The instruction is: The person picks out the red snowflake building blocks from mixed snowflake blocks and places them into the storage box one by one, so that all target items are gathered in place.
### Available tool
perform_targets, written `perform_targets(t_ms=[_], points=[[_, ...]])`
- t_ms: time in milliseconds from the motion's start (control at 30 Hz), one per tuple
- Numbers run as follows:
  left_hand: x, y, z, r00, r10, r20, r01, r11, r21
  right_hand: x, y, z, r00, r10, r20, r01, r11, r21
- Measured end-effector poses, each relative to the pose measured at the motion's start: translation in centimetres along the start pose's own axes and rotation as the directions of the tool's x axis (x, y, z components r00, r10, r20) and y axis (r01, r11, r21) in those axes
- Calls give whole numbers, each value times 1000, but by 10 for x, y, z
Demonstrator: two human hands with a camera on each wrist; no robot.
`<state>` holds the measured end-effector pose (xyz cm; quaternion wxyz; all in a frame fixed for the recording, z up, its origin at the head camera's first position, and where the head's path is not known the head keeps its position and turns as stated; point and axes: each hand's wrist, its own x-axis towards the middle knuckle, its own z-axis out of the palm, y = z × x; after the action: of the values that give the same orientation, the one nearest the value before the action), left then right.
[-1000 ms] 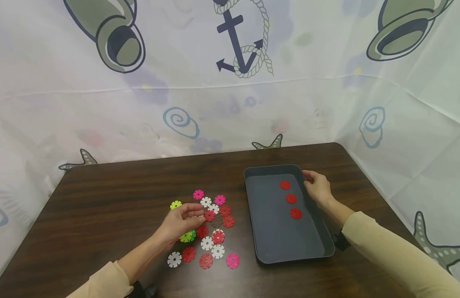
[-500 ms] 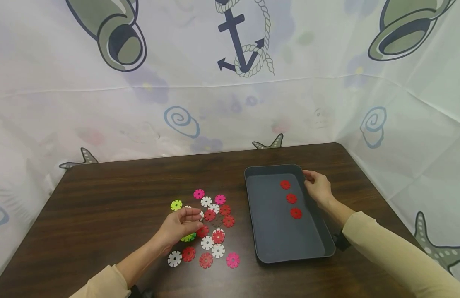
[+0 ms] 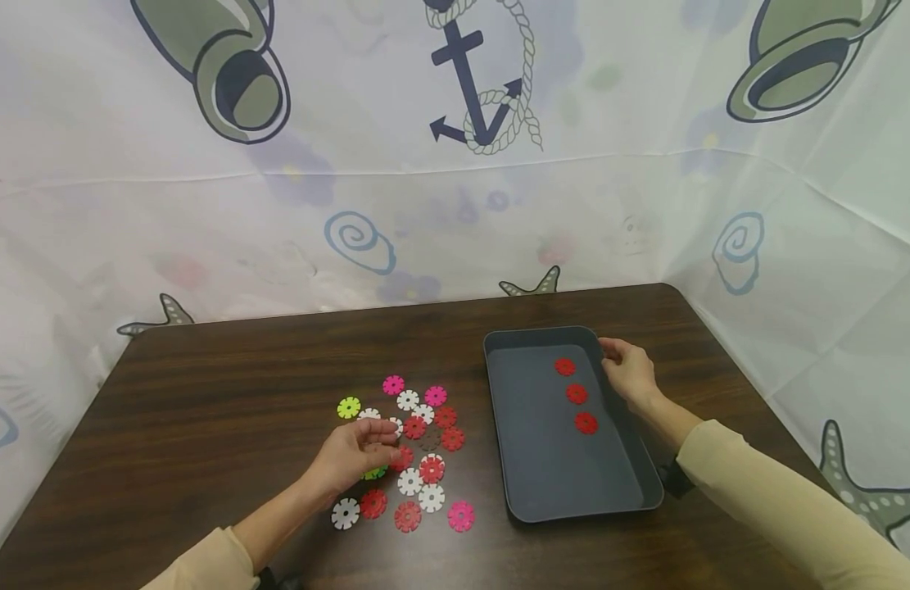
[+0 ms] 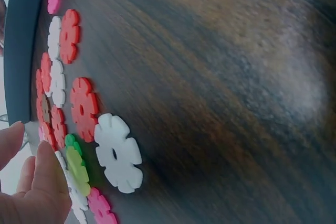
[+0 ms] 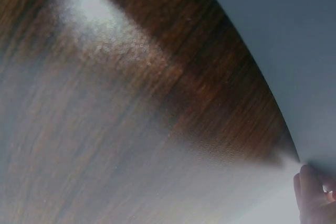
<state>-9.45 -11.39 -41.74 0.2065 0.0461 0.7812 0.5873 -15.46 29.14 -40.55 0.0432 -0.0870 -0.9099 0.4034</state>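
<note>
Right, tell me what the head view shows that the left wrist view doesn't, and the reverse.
Only the head view shows three red discs lying in the gray tray and the anchor print on the cloth. Only the left wrist view shows a pink disc beside the yellow-green one. Both share the left hand, the tray and scattered discs.

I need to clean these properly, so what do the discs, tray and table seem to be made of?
Discs: probably plastic, smooth, with even colour and clean notches.
Tray: smooth dark grey, perhaps coated metal or plastic; the look leaves it open.
Table: brown wood grain, glossy where it catches glare; real wood or laminate, I can't tell.
</note>
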Motion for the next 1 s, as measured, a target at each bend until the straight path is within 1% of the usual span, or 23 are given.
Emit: perform_targets(t_ms=[200, 333, 467, 633, 833, 1000], points=[[0, -5, 1, 1000, 9, 2, -9, 999, 48, 0, 0, 1, 1000, 0, 2, 0, 1000, 1], [1, -6, 2, 999, 41, -25, -37, 990, 136, 0, 1, 0, 1000, 0, 2, 0, 1000, 2], [3, -7, 4, 995, 73, -61, -57, 971, 234, 0, 1, 1, 1000, 2, 1, -2, 1000, 5], [4, -7, 7, 992, 87, -90, -57, 954, 296, 0, 0, 0, 1000, 8, 4, -8, 1000, 7], [5, -9, 9, 987, 117, -109, -69, 926, 371, 1, 0, 1, 1000, 4, 1, -4, 1000, 1], [7, -9, 11, 981, 157, -111, -93, 892, 443, 0, 1, 1, 1000, 10, -2, -10, 1000, 6]])
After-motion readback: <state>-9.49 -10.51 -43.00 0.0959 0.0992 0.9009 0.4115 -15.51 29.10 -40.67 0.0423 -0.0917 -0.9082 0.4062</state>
